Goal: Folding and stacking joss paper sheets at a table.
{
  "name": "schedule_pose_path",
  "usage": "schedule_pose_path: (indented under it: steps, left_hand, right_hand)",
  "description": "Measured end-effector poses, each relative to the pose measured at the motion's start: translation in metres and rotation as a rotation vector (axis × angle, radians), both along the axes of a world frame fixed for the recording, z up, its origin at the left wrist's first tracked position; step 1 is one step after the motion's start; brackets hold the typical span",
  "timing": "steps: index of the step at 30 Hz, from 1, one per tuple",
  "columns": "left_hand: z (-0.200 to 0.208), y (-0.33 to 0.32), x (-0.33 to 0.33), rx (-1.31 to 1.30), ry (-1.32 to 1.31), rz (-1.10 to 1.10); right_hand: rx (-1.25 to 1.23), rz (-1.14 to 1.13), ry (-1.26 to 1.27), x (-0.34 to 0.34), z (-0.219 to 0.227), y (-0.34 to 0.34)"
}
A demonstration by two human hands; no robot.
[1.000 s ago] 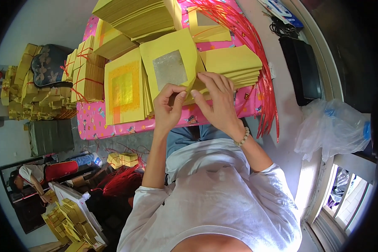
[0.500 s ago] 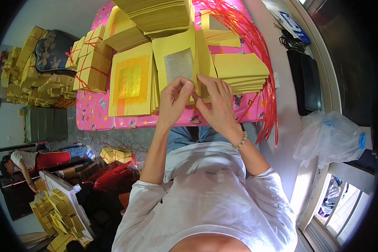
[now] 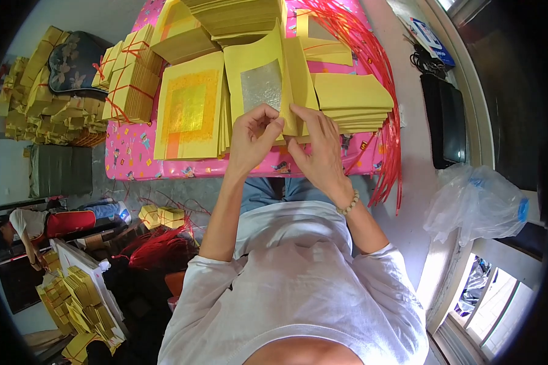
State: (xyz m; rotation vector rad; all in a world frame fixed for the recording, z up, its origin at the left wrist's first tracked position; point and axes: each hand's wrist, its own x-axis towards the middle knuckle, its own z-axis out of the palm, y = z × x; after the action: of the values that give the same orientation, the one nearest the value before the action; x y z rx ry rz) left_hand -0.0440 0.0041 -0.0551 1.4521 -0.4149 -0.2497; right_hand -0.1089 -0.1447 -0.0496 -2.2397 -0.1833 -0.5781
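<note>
While the sheet with its silver square lies partly folded on the pink table, directly before the person, both hands are at its near end. The left hand pinches the near edge between thumb and forefinger. The right hand is at the folded side, with thumb and forefinger apart; whether it grips the paper, I cannot tell. A beaded bracelet is around the right wrist. Just left of the sheet is a gold-squared stack; on its right is a folded pile. Behind it rises a tall stack. Farther left stand tied bundles. Red strips hang over the table's right side. Well apart, at the right, is a clear bag. Another person is at the far left.
</note>
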Motion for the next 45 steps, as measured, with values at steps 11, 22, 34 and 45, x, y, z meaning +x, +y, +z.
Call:
schedule_pose_path:
  steps: [11,22,34,45]
  left_hand:
    - [0.0029,0.0034,-0.0003,0.05,0.055,-0.065]
    - [-0.0048,0.004,0.0008,0.079,0.031,-0.038]
    - [-0.0056,0.0031,0.0003,0.09,-0.043,-0.025]
    - [-0.0058,0.0025,-0.0002,0.056,0.025,-0.038]
  right_hand:
    - [0.029,-0.015,0.006,-0.0015,-0.0043,-0.0008]
    - [0.046,-0.014,0.001,-0.0019,-0.0057,-0.001]
    - [0.064,-0.007,0.01,-0.0027,-0.0064,-0.0013]
    - [0.093,-0.013,0.0,-0.003,-0.0055,-0.001]
